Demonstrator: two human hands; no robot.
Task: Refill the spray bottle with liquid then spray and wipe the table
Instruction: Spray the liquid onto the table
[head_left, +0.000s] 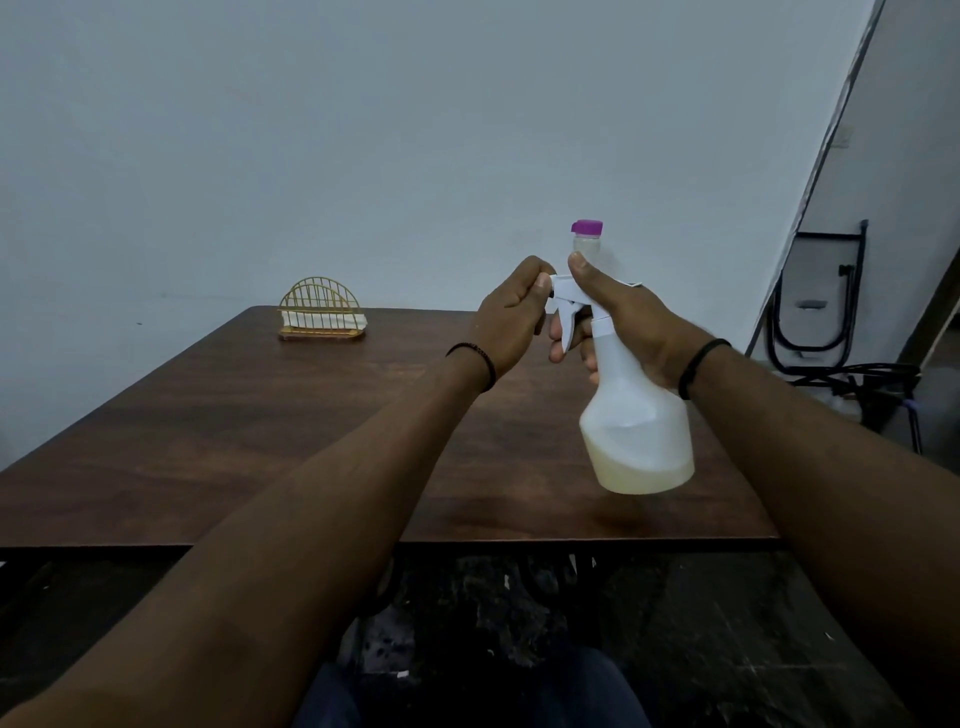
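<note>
The right hand (618, 317) grips the spray bottle (636, 415) by its neck above the table (260, 415) while the left hand (511, 317) pinches the nozzle (558, 285) — overtwist it and liquid may dribble rather than mist.

The right hand (618, 322) covers the spray bottle's (636, 436) neck. Behind it, only the purple-capped top of another bottle (587, 236) shows. The nozzle tip is hidden by the left hand (511, 317).

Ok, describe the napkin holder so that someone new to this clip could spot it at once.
Start at the dark wooden table and go to its far left corner by the grey wall. There stands the napkin holder, a gold wire arch holding white napkins. It is the only gold thing, well apart from the spray bottle.
</note>
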